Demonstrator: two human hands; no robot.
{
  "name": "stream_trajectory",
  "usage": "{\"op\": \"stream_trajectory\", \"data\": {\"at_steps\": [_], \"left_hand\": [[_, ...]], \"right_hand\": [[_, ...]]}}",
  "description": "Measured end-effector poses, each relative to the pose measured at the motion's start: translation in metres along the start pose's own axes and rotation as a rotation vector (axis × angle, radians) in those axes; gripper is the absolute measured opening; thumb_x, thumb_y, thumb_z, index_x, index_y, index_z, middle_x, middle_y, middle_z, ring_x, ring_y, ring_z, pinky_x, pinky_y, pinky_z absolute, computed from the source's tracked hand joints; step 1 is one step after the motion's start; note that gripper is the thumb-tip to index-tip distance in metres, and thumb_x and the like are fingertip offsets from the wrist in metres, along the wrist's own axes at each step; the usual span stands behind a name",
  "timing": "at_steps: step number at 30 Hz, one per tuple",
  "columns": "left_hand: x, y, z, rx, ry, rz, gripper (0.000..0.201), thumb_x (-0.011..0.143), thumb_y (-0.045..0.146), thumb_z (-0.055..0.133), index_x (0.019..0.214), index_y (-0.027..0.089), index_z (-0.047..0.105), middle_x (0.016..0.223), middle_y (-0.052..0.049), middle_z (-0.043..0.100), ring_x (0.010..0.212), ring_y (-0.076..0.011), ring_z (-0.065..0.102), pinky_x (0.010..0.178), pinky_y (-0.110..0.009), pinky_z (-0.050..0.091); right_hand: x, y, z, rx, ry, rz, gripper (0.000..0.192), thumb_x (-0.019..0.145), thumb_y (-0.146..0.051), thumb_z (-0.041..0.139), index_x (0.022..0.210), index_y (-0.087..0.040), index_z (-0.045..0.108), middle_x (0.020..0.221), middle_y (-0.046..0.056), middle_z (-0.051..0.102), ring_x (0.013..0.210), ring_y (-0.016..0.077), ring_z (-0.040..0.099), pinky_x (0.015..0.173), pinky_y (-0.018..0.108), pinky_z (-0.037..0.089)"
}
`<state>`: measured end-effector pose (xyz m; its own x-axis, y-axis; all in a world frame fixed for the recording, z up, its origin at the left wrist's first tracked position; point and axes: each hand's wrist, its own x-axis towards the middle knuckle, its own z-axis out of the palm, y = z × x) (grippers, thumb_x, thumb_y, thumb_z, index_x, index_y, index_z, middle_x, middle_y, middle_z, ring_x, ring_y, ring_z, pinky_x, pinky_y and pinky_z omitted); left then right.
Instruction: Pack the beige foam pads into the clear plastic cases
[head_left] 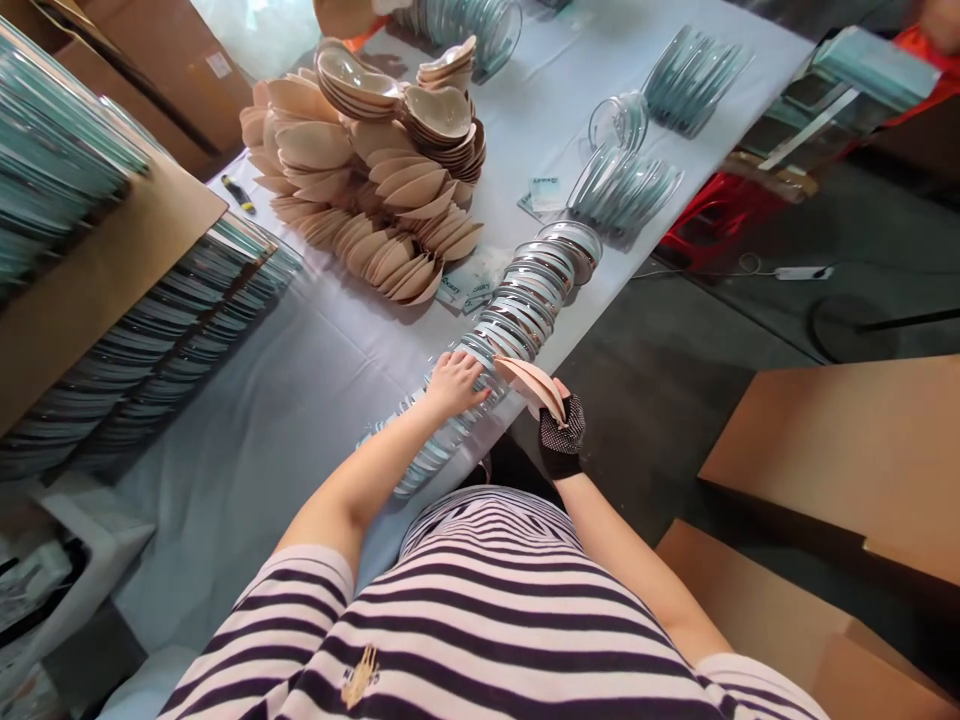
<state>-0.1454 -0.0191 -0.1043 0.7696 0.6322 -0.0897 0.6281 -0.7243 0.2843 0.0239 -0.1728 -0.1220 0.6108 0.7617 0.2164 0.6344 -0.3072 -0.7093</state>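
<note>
Two hands work at the near edge of a counter (300, 400) covered with a pale cloth, seen from above by the person wearing a striped shirt (480, 620). The left hand (454, 385) is bare and rests palm down on a long row of clear plastic shells (510, 320), its fingers (474, 378) spread and curled lightly over the shells rather than closed around any one of them. That row lies on its side along the counter edge, running from below the left wrist away past the fingertips toward the far right. The right hand (561, 435), in a dark dotted glove, sits just to the right of the left fingers, and its fingers grip a small stack of beige cup-shaped pads (534, 385) whose upper edge touches or nearly touches the shell row beside the left fingertips. Well beyond both hands, up the counter, lies a large heap of the same beige pads (360, 190), fanned out and piled. Further rows of clear shells (622, 190) lie far beyond the right fingers. To the left of the left arm, a cardboard box (90, 270) holds dense rows of packed shells. Brown cartons (847, 470) stand on the floor to the right of the right arm.
</note>
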Motion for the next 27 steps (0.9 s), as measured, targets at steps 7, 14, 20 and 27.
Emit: {"op": "stream_trajectory", "data": {"at_steps": [7,14,20,27], "left_hand": [[0.011,-0.012,0.012,-0.14,0.02,0.025,0.016,0.078,0.034,0.072,0.083,0.02,0.067,0.091,-0.009,0.063,0.096,-0.027,0.057,0.095,-0.043,0.044],[0.005,-0.013,0.02,-0.31,0.166,-0.059,0.021,0.073,0.029,0.078,0.089,0.021,0.067,0.113,-0.01,0.055,0.11,-0.0266,0.055,0.09,-0.04,0.052],[0.007,-0.009,0.018,-0.432,0.152,-0.146,0.099,0.064,0.032,0.084,0.148,0.023,0.033,0.159,-0.018,0.024,0.135,-0.0313,0.048,0.097,-0.042,0.053],[0.009,0.0,0.007,-0.383,0.012,-0.196,0.113,0.067,0.037,0.08,0.158,0.025,0.014,0.16,-0.012,0.033,0.148,-0.0322,0.031,0.118,-0.05,0.033]], "right_hand": [[-0.025,0.002,0.01,-0.17,-0.275,-0.131,0.049,0.083,-0.026,0.049,0.13,-0.017,0.062,0.096,0.012,0.067,0.087,0.0274,0.064,0.078,0.039,0.053],[-0.033,0.003,0.011,-0.099,-0.303,-0.083,0.053,0.085,-0.026,0.047,0.136,-0.015,0.056,0.111,0.013,0.069,0.097,0.027,0.066,0.086,0.038,0.054],[0.018,-0.023,0.034,-0.136,-0.464,-0.097,0.039,0.094,-0.026,0.043,0.13,-0.019,0.057,0.123,0.011,0.069,0.11,0.0244,0.065,0.092,0.034,0.052],[0.045,-0.034,0.051,-0.509,-0.653,-0.038,0.04,0.096,-0.035,0.047,0.129,-0.013,0.053,0.109,0.016,0.072,0.092,0.0258,0.069,0.076,0.03,0.047]]}}
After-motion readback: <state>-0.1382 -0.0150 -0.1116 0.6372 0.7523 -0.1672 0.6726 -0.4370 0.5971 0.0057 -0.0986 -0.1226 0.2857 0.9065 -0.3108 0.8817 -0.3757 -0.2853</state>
